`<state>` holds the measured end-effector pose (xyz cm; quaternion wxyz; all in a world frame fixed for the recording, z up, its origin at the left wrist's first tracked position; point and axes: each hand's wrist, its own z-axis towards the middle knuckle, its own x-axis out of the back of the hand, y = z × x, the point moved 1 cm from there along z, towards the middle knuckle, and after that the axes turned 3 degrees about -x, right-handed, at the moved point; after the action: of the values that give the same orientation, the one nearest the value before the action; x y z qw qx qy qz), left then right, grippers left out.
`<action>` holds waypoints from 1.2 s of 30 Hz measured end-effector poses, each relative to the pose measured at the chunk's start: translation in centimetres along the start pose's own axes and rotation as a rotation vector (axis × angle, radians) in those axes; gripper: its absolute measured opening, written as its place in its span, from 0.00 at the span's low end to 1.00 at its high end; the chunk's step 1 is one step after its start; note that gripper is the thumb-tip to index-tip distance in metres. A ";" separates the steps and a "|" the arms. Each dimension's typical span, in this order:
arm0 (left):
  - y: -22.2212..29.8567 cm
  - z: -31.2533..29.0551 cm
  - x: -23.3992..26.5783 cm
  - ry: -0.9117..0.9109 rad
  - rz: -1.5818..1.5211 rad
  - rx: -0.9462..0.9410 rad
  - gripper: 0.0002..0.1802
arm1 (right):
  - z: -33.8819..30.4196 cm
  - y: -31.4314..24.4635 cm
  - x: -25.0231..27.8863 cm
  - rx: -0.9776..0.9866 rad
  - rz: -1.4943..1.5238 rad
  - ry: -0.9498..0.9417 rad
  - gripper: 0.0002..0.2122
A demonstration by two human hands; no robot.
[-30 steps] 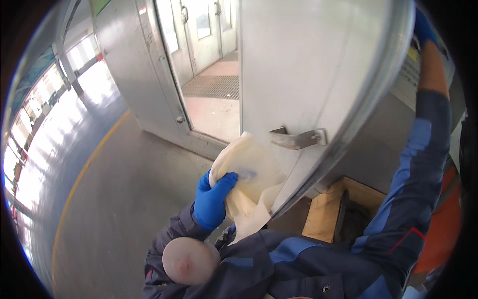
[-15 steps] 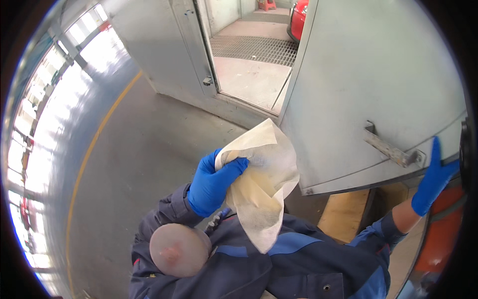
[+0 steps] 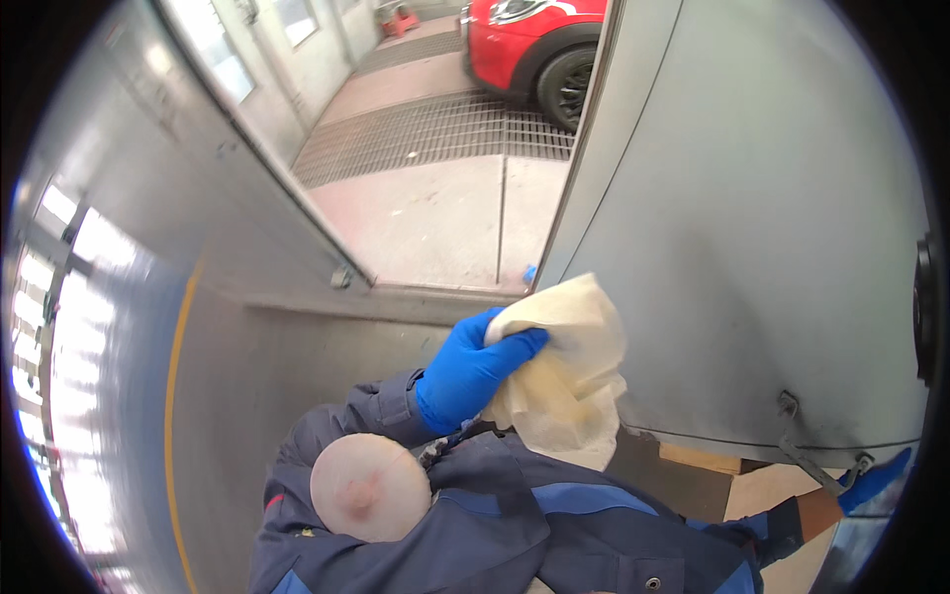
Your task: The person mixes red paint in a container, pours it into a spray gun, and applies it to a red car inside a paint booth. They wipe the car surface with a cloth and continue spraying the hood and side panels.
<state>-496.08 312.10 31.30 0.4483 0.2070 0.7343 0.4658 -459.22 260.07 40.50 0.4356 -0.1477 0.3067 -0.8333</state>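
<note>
My left hand (image 3: 473, 371), in a blue glove, grips a crumpled cream wiping cloth (image 3: 569, 366) between thumb and fingers. The cloth has faint grey and yellowish patches and hangs in front of my dark blue jacket (image 3: 475, 540). At the lower right, my right hand (image 3: 876, 482), also blue-gloved, reaches out beside the metal door handle (image 3: 816, 460). Its fingers look stretched out by the lower part of the grey door (image 3: 732, 228); the handle's end partly covers the hand, so its exact contact is hard to see.
Beyond the doorway's raised sill (image 3: 445, 302) lie a pale floor and a metal floor grating (image 3: 435, 139). A red car (image 3: 529, 45) stands inside. A round whitish disc (image 3: 371, 487) sits close before my chest. A yellow floor line (image 3: 176, 396) runs along the left.
The view has shifted toward the doorway, showing more of the red car. My right hand is now lower in view, beside the handle's end. The left hand still holds the cloth.
</note>
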 end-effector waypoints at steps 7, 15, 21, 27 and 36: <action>7.1 12.1 0.1 -0.427 0.143 0.111 0.18 | -5.5 -8.6 -2.3 0.417 -0.619 0.017 0.19; 11.4 24.8 3.6 -0.800 0.217 0.236 0.18 | -16.8 -13.1 -10.8 0.359 -1.497 -0.861 0.22; 16.2 37.9 12.0 -0.918 0.207 0.208 0.17 | -18.9 -15.0 -12.1 -0.172 -2.149 -0.966 0.19; 32.9 51.7 16.8 -0.702 0.006 0.328 0.16 | -27.0 -25.4 -28.0 -0.657 -2.094 -0.948 0.18; 42.0 63.6 4.9 -1.033 0.273 0.528 0.16 | -35.0 -30.2 -61.3 -0.677 -1.070 -1.125 0.18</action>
<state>-449.22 367.51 55.07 0.6168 0.6038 0.4789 0.1599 -460.97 336.55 34.24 0.0028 -0.7881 0.1659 -0.5928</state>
